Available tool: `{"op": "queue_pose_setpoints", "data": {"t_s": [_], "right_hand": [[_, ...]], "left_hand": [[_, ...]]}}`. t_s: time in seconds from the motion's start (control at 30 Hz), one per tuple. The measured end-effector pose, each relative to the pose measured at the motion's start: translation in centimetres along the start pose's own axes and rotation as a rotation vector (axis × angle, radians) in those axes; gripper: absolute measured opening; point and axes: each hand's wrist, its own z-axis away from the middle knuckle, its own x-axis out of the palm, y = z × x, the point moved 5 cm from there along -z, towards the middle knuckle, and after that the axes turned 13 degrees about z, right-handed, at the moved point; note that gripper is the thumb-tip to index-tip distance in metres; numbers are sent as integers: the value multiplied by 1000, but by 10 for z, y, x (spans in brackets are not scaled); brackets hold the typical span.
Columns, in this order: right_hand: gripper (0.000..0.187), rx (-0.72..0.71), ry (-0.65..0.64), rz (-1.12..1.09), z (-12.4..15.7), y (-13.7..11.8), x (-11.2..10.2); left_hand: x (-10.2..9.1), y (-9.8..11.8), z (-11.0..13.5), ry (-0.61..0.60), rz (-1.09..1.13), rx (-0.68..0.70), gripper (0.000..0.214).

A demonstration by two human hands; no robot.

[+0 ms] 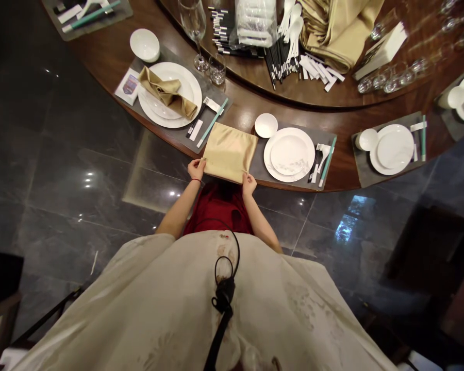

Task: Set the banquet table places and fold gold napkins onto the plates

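Note:
A gold cloth napkin [229, 151] lies flat as a square at the near edge of the round wooden table [251, 105], between two place settings. My left hand [196, 168] pinches its near left corner. My right hand [249, 183] pinches its near right corner. To the right of the napkin sit a white plate [289, 154] and a small white bowl [265, 125] on a grey mat. To the left, a folded gold napkin [168, 93] rests on another white plate [170, 95].
The raised centre of the table carries a pile of gold napkins [338, 26], black chopsticks [276, 56], white spoons [292, 23] and overturned glasses [394, 77]. A wine glass [193, 26] and a tumbler [217, 68] stand by the left setting. More settings [392, 147] lie to the right. Dark tiled floor lies below.

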Motion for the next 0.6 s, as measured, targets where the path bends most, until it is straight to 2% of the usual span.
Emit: {"op": "queue_pose_setpoints", "data": {"t_s": [0.07,0.1,0.17,0.23,0.27,0.3,0.4,0.47,0.53,0.6], "right_hand": [[26,173,-2,-133,2,7,-2],[24,256,-61,-203,4,10,-2],[21,361,-309,-297,8,12,-2],[21,311,-546,-286,12,6,-8],[22,221,-582,-240,11,1,-16],[22,97,-555,-179,9,-6,-26],[22,-331,-313,-6,3,-37,-57],[25,-538,-213,59,3,-56,-67],[26,-638,-176,91,2,-65,-69],[29,-618,-138,105,-1,-63,-64]], "left_hand": [[-3,1,2,-23,-17,-138,29],[-4,0,2,-97,-14,-248,29],[-5,1,6,-344,-1,-470,30],[-11,10,7,-580,4,-545,33],[-14,19,5,-652,3,-497,34],[-18,30,1,-694,5,-398,33],[-21,69,-12,-696,25,21,23],[-17,88,-17,-674,49,218,17],[-9,93,-20,-654,96,285,10],[1,86,-22,-610,133,243,9]]}}
